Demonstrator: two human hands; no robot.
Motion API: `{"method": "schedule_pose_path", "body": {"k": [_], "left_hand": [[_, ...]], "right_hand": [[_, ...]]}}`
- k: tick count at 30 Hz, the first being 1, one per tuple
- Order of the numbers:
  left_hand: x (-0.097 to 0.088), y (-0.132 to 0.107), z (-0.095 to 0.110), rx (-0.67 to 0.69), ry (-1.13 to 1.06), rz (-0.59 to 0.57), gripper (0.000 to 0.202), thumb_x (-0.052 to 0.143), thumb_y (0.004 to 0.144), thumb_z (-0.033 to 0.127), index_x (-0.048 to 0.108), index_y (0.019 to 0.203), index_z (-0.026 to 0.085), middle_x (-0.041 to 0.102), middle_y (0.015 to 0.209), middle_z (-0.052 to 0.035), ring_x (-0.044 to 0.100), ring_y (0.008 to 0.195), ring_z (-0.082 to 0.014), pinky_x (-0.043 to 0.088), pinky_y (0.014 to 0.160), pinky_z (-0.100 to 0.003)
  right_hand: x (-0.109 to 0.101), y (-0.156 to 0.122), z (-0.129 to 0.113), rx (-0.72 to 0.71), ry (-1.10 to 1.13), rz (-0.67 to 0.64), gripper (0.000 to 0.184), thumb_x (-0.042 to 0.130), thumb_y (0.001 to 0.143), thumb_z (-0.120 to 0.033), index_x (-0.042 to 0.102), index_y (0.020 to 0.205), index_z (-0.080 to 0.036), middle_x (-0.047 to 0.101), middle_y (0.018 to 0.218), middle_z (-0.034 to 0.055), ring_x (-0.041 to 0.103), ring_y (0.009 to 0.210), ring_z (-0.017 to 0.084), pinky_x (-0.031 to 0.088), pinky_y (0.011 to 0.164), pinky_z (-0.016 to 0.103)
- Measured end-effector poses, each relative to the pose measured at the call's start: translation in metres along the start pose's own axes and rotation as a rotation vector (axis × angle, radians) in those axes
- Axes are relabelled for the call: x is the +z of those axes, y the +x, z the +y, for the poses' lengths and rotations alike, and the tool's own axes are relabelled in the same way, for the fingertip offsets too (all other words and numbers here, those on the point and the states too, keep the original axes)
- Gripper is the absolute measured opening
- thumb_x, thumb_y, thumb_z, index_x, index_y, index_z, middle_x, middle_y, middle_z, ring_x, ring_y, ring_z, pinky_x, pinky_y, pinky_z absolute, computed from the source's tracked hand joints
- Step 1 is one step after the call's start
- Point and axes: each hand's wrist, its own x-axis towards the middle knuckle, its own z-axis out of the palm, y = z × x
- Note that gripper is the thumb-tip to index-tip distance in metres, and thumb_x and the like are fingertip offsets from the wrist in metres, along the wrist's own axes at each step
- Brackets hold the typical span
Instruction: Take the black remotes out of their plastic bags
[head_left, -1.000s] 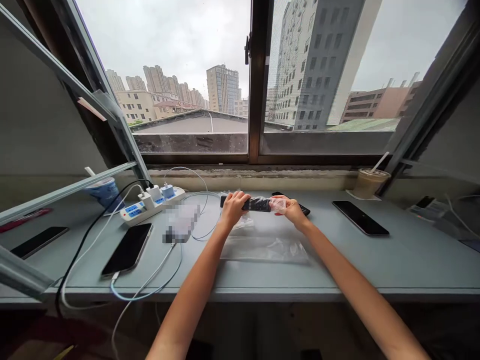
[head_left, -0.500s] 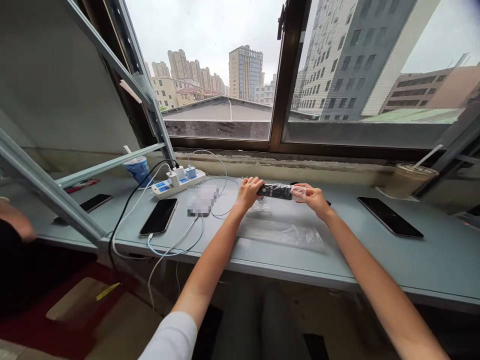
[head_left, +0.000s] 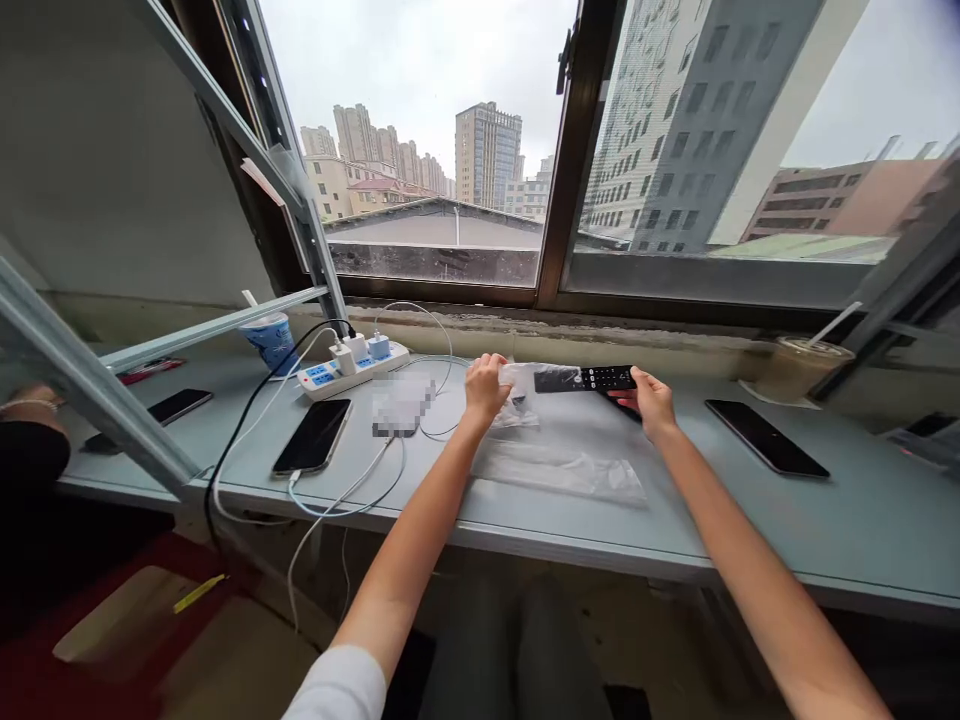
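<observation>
A black remote control (head_left: 604,378) is held level above the desk, its far right end gripped by my right hand (head_left: 654,402). Its left part sits inside a clear plastic sleeve (head_left: 525,376), whose closed end is pinched in my left hand (head_left: 486,384). Beneath them, a flat clear plastic bag (head_left: 562,474) lies on the desk, with more crumpled plastic (head_left: 517,414) near my left wrist. A dark object (head_left: 624,406) shows just below the remote, partly hidden; I cannot make out what it is.
Left of my arms are a charging phone (head_left: 312,437), cables and a power strip (head_left: 352,366). A blue cup (head_left: 269,342) stands behind. To the right lie a black tablet-like device (head_left: 766,438) and a drink cup (head_left: 802,368). Another person's arm (head_left: 34,405) is at far left.
My right hand has moved slightly right with the remote, while my left hand has shifted a little left with the sleeve. More of the remote's buttons now show outside the plastic.
</observation>
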Motion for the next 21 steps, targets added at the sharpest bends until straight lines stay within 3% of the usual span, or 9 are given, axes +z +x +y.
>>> {"method": "schedule_pose_path", "body": {"k": [4, 8, 13, 16, 21], "left_hand": [[-0.002, -0.001, 0.004, -0.099, -0.065, 0.044, 0.021, 0.044, 0.078, 0.024, 0.05, 0.099, 0.021, 0.058, 0.098, -0.0057, 0.05, 0.096, -0.022, 0.035, 0.083, -0.033], [-0.005, -0.001, 0.008, -0.173, -0.125, 0.058, 0.025, 0.036, 0.08, 0.021, 0.048, 0.102, 0.019, 0.06, 0.1, -0.0074, 0.052, 0.095, -0.0237, 0.037, 0.079, -0.034], [-0.011, -0.001, 0.011, -0.188, -0.239, 0.076, 0.029, 0.035, 0.079, 0.019, 0.047, 0.106, 0.021, 0.06, 0.102, -0.0068, 0.053, 0.095, -0.0233, 0.04, 0.075, -0.032], [-0.012, -0.002, 0.014, -0.121, -0.27, -0.004, 0.028, 0.036, 0.079, 0.023, 0.047, 0.105, 0.022, 0.06, 0.1, -0.006, 0.056, 0.09, -0.0225, 0.041, 0.07, -0.031], [-0.007, -0.005, 0.019, 0.197, -0.245, -0.203, 0.04, 0.046, 0.068, 0.015, 0.048, 0.108, 0.02, 0.061, 0.097, -0.0049, 0.055, 0.094, -0.0203, 0.037, 0.083, -0.033]], "right_hand": [[0.0, 0.004, 0.003, -0.028, -0.033, 0.087, 0.033, 0.043, 0.076, -0.053, 0.046, 0.087, -0.021, 0.052, 0.062, -0.0033, 0.056, 0.045, 0.011, 0.05, 0.042, 0.024], [-0.007, 0.008, 0.007, -0.084, -0.124, 0.193, 0.037, 0.032, 0.079, -0.052, 0.041, 0.1, -0.023, 0.048, 0.068, -0.0026, 0.049, 0.04, 0.008, 0.045, 0.037, 0.022], [-0.013, 0.006, 0.012, -0.14, -0.276, 0.176, 0.038, 0.024, 0.081, -0.043, 0.04, 0.11, -0.023, 0.047, 0.076, 0.0003, 0.051, 0.045, 0.008, 0.045, 0.041, 0.021], [-0.011, 0.004, 0.013, -0.162, -0.397, 0.099, 0.038, 0.03, 0.079, -0.04, 0.046, 0.108, -0.022, 0.05, 0.078, 0.0013, 0.052, 0.048, 0.009, 0.046, 0.045, 0.022], [-0.006, -0.001, 0.009, -0.193, -0.634, -0.045, 0.037, 0.053, 0.066, -0.038, 0.058, 0.096, -0.017, 0.056, 0.085, 0.0057, 0.058, 0.065, 0.014, 0.049, 0.057, 0.027]]}}
